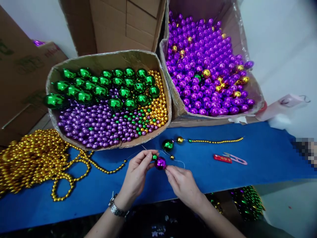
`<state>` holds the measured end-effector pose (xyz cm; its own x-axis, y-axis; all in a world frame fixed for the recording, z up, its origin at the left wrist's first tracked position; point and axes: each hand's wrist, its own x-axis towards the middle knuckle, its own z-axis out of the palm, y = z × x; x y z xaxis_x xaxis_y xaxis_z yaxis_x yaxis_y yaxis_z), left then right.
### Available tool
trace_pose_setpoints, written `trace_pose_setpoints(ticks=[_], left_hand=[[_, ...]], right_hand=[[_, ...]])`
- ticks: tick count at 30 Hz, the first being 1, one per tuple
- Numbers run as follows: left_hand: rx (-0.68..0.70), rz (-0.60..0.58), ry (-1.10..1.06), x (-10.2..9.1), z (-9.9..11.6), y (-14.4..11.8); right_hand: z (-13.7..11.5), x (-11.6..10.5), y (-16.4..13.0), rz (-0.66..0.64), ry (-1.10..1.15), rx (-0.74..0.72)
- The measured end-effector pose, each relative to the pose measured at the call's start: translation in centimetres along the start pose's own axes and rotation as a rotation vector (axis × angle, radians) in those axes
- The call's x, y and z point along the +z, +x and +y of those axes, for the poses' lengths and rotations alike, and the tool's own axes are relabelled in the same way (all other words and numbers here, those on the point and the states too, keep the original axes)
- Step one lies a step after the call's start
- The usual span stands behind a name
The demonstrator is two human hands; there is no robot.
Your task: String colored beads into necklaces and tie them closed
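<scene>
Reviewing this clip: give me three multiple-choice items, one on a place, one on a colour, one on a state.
1. Where do the red snips lie?
A. on the blue table
B. in a box
C. in a hand

2. What colour is the large bead between the hands?
A. gold
B. purple
C. green

3. How is that bead held?
A. lying loose
B. by one hand only
C. by the left hand and the right hand

Answers: 1 A, they rest on the cloth right of the hands. 2 B, it shines purple. 3 C, fingertips of both meet it.

A shiny purple bead (pixel 160 163) meets a small green bead (pixel 154 157) above the blue tabletop (pixel 260 158), beside gold bead strands (pixel 32 158).
</scene>
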<state>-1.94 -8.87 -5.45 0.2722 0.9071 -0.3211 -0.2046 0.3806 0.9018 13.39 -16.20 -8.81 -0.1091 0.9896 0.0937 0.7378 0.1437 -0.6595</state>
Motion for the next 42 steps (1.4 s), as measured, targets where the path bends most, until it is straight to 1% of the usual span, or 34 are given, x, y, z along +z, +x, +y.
trace_pose_setpoints(ticks=[13, 24, 33, 42], left_hand=[[-0.003, 0.006, 0.043, -0.17, -0.14, 0.37], [-0.008, 0.038, 0.025, 0.00, -0.25, 0.50], [-0.008, 0.028, 0.038, -0.03, -0.21, 0.38], [-0.007, 0.004, 0.035, -0.18, -0.18, 0.39]], right_hand=[[-0.04, 0.61, 0.13, -0.023, 0.001, -0.007], [0.14, 0.72, 0.20, -0.036, 0.006, 0.000], [0.08, 0.61, 0.31, -0.029, 0.001, -0.011], [0.61, 0.21, 0.34, 0.004, -0.030, 0.001]])
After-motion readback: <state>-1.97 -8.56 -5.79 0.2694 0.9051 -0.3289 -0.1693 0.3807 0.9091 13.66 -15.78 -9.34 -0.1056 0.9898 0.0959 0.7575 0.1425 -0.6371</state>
